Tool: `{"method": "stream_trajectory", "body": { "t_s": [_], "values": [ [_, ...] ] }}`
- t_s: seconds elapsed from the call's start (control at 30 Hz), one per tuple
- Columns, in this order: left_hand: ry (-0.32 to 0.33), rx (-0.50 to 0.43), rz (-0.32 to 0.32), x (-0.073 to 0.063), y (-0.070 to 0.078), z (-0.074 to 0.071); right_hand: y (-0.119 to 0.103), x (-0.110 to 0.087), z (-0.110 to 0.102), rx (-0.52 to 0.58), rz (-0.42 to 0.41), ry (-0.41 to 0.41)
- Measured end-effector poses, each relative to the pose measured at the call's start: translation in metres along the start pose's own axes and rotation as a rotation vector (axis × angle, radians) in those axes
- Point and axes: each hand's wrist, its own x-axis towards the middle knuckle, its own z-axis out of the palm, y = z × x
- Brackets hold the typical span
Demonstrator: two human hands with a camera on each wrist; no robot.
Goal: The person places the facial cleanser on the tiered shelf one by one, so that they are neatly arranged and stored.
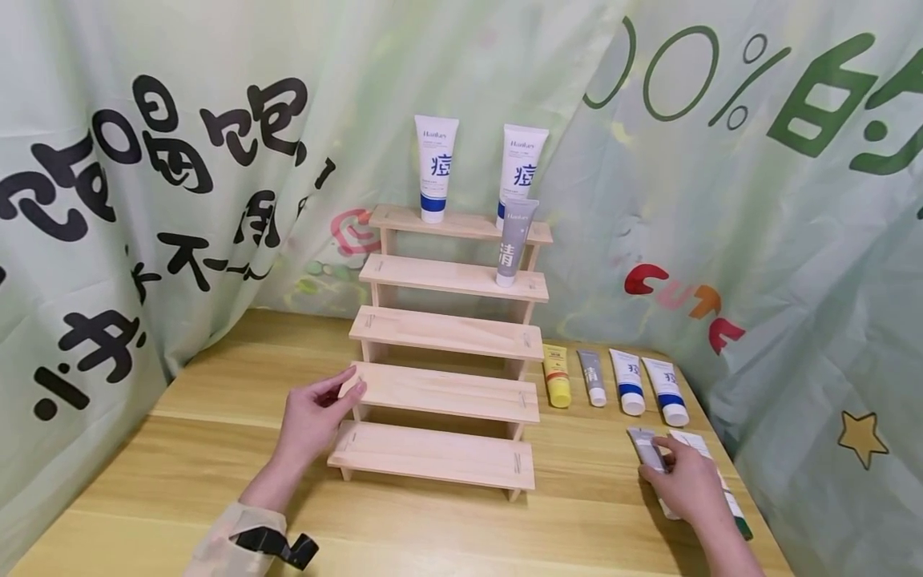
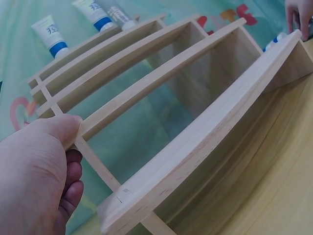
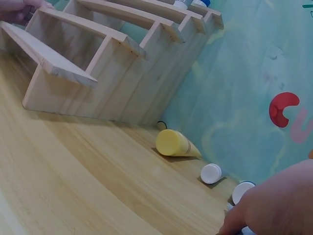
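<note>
A light wooden stepped stand (image 1: pixel 443 393) stands on the table. My left hand (image 1: pixel 310 417) grips the left end of its second step from the bottom; the left wrist view shows the thumb (image 2: pixel 66 126) on top of the board. At the right, my right hand (image 1: pixel 688 485) pinches a grey tube (image 1: pixel 645 447) low over the table, thumb on one side and fingers on the other. The hand covers much of that tube. Beside it lies a white tube with a green cap (image 1: pixel 743 525), partly hidden by the same hand.
Two white tubes with blue bands, one at left (image 1: pixel 436 160), stand on the top step. A grey tube (image 1: pixel 515 244) stands one step lower. Right of the stand lie a yellow tube (image 1: pixel 557 377), a grey tube (image 1: pixel 592 378) and two white-and-blue tubes (image 1: pixel 627 382). Printed curtains (image 1: pixel 461 48) hang behind.
</note>
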Motion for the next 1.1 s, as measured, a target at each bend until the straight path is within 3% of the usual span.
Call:
{"method": "stream_trajectory", "body": {
  "t_s": [0.13, 0.57, 0.77, 0.97, 1.1],
  "values": [
    [-0.005, 0.001, 0.001, 0.0, 0.002, 0.0, -0.003, 0.001, -0.001, 0.038, 0.044, 0.003],
    [0.002, 0.011, -0.008, 0.0, 0.001, -0.002, -0.023, -0.001, -0.012, 0.269, 0.043, 0.199],
    [-0.004, 0.012, -0.015, 0.0, 0.0, -0.003, -0.037, -0.004, -0.018, 0.283, -0.007, 0.315],
    [-0.022, 0.019, -0.015, 0.001, 0.0, -0.003, -0.057, -0.005, -0.029, 0.373, -0.053, 0.464],
    [-0.024, 0.029, -0.013, 0.001, 0.0, -0.003, -0.074, -0.004, -0.04, 0.433, -0.093, 0.498]
  ]
}}
